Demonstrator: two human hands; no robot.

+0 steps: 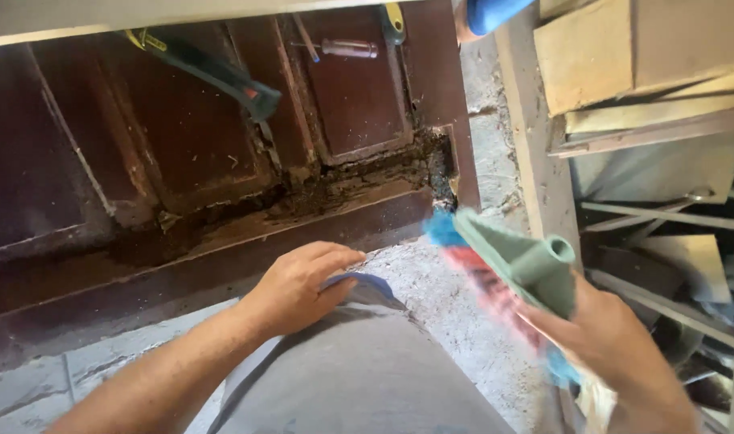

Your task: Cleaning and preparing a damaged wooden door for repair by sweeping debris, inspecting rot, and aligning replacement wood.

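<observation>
Closest to me is my own knee in grey cloth, filling the bottom middle of what I see. My left hand rests on top of it, fingers loosely curved and holding nothing, with the fingertips touching a bit of blue-edged cloth that peeks out just past the knee at about 3 o'clock from the hand.

My right hand is out at 4 o'clock, closed around a brush. It has a grey-green plastic head with a hollow round socket at the near end, and its bristles are blue and red, blurred where they fan out below the head. The brush is tilted, its far tip pointing toward 10 o'clock, hanging above the rough concrete floor and close to the bottom corner of the door.

That dark brown wooden door lies flat ahead of me, from 9 o'clock up to 12. Its lower rail is rotted and crumbled, with a ragged dark gap running along the panels to the corner at 1 o'clock. On the door's panels, well away from my hands, lie a green-handled tool at 11 o'clock and a screwdriver with a clear handle at 12 o'clock.

At 2 o'clock, wooden boards and sheets are stacked, with metal pieces beneath them.
</observation>
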